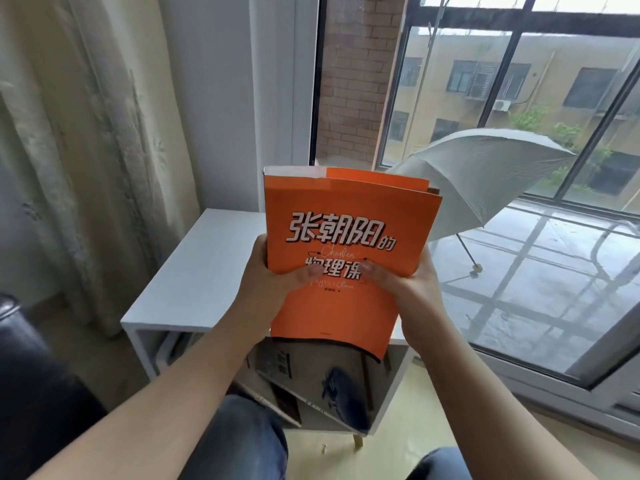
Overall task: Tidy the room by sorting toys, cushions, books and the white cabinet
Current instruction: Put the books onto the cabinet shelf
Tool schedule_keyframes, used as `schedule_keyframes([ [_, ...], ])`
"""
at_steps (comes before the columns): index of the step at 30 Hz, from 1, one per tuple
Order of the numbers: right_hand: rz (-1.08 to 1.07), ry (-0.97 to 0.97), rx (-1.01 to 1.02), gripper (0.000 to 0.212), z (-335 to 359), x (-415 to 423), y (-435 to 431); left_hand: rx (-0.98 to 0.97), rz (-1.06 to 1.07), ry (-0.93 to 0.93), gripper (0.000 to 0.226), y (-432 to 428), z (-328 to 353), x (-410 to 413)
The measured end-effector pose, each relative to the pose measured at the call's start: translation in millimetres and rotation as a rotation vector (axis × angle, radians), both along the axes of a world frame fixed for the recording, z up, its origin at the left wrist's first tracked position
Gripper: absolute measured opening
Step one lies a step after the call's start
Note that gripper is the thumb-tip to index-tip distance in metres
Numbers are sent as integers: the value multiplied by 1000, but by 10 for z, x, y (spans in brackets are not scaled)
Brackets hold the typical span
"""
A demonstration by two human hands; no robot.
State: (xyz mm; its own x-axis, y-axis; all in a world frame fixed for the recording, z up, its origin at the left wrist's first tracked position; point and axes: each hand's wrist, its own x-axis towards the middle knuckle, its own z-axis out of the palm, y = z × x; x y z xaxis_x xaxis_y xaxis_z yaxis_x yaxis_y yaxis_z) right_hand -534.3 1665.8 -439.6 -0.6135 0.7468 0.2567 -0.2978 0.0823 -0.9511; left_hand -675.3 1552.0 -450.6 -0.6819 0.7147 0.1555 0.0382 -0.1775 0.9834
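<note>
Both hands hold one orange book [346,237] upright in the air above the white cabinet [194,271]. The left hand [266,285] grips its left edge and the right hand [408,289] its right edge, fingers [259,252] wrapped round the sides and thumbs pressed on the front cover. Darker books [311,375] lie tilted in the cabinet's open compartment below, and an open grey umbrella [485,181] sits near the window.

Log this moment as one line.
left hand: grips orange book | right hand: grips same book | white cabinet: beneath, books leaning inside
</note>
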Motion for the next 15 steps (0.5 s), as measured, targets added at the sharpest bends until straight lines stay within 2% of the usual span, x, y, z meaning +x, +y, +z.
schedule_keyframes([
  [3, -2, -17, 15, 63, -51, 107, -119, 2, -46, -4, 93, -142, -38, 56],
  [5, 9, -43, 2, 72, -154, 184, -186, -25, -90, 8, 102, -230, -115, 82],
  [7, 46, -78, -7, 86, -262, 274, -228, -52, -144, 27, 99, -341, -205, 86],
  [9, 97, -126, -13, 90, -392, 360, -237, -148, -182, 106, 100, -473, -299, 73],
  [13, 190, -266, -10, 80, -722, 481, -245, -332, -299, 314, 88, -728, -547, 44],
  [15, 215, -336, 7, 73, -884, 495, -263, -339, -317, 264, 81, -806, -674, 18],
])
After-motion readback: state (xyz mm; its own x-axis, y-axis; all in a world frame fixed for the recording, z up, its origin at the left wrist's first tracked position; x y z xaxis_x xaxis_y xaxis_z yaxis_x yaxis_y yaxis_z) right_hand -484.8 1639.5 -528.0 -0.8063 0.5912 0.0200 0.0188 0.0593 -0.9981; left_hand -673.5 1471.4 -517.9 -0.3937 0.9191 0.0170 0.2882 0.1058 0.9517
